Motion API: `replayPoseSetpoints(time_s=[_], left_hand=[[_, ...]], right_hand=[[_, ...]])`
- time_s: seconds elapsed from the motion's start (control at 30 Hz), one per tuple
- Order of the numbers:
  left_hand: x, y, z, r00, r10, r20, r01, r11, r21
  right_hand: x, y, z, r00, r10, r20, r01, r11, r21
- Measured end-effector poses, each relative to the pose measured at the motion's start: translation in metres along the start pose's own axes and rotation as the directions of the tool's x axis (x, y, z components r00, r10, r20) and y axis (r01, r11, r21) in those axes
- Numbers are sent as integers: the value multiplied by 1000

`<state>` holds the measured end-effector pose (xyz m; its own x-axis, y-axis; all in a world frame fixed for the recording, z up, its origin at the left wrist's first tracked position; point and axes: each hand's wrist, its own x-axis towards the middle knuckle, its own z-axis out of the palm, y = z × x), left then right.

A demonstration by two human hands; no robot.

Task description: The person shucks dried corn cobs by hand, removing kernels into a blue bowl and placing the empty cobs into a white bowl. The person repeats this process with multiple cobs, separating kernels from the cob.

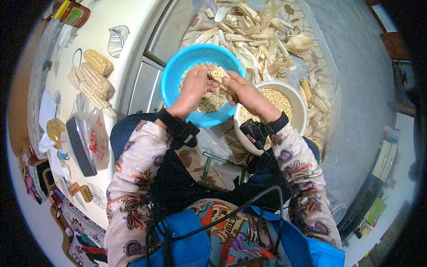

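Over a blue plastic basin (170,76) I hold an ear of dried corn (218,74), part of it still covered with pale and yellow kernels. My left hand (195,85) is at its left end, fingers curled against it. Around its right side closes my right hand (245,91), thumb on top. Loose kernels (210,101) lie in the basin below, partly hidden by my hands. A white bucket (303,113) beside the basin, under my right forearm, contains yellow and white kernels (275,100).
Husks and bare cobs (257,36) are heaped on the floor sheet beyond the basin. Whole ears (315,100) lie right of the bucket. On the table (140,20) at left are more ears (95,80), a jar (75,15) and a plastic bag (95,140). A green metal frame (208,163) stands between my legs.
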<state>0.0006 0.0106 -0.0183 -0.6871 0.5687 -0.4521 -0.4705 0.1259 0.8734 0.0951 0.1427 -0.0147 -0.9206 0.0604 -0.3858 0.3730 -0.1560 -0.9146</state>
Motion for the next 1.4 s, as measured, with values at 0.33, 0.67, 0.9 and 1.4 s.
replayPoseSetpoints(time_s=[0.33, 0.67, 0.9, 1.4], left_hand=[[1, -2, -6, 997, 52, 54, -62, 977, 202], [-8, -1, 1, 997, -53, 55, 45, 990, 131], [-8, -4, 11, 985, -89, 150, 36, 945, 324], [-8, 8, 9, 931, -35, 363, 130, 962, -242]], right_hand=[[0, -1, 3, 982, 163, 96, -188, 907, 377], [5, 0, -5, 959, 234, 162, -276, 628, 728], [6, 6, 6, 980, 199, 9, -159, 758, 632], [5, 3, 9, 997, 74, 20, -74, 867, 492]])
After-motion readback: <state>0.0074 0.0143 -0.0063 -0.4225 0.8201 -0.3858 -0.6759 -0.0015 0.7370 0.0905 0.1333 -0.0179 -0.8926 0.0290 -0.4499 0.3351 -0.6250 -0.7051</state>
